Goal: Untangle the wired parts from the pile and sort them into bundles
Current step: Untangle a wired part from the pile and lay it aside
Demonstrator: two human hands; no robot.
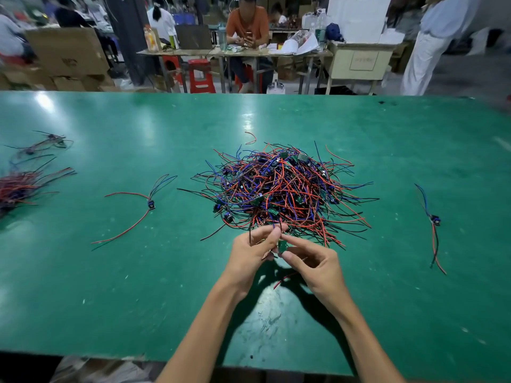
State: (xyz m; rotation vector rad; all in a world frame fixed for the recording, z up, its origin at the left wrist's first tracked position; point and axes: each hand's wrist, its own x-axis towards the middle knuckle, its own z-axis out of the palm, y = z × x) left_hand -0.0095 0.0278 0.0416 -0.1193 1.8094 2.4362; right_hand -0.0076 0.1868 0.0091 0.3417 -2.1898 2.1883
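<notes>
Both your hands are closed on one wired part (282,246) just short of the pile (279,189) — the left hand (250,251) pinches its wires near the top, the right hand (311,262) grips the small green board between thumb and fingertips. Its leads seem to run up into the tangle, so I'd draw it toward you slowly, letting the thin, springy insulated wires slip free rather than dragging neighbours along. The pile ahead is a loose nest of red, blue and black strands dotted with small boxy components. On the smooth green worktop (110,286), single freed parts lie far to your left (150,203) and right (434,219) — a blurred bundle (16,186) sits further left.
</notes>
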